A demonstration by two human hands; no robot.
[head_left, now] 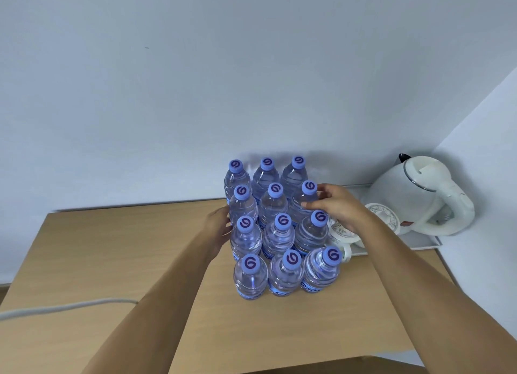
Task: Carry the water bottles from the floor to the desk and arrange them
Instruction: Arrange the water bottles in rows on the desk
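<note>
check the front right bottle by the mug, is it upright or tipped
Tipped slightly. The front right bottle leans right toward the mug, its cap off-centre over its base, while its neighbours stand straight.

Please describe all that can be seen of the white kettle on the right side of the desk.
The white electric kettle stands upright on a white tray in the desk's far right corner, near both walls. Its body looks like glossy plastic, with a closed lid, a silver rim band, a dark spout tip pointing away, and a thick loop handle facing right. No hand touches it; a patterned cup stands just left.
</note>
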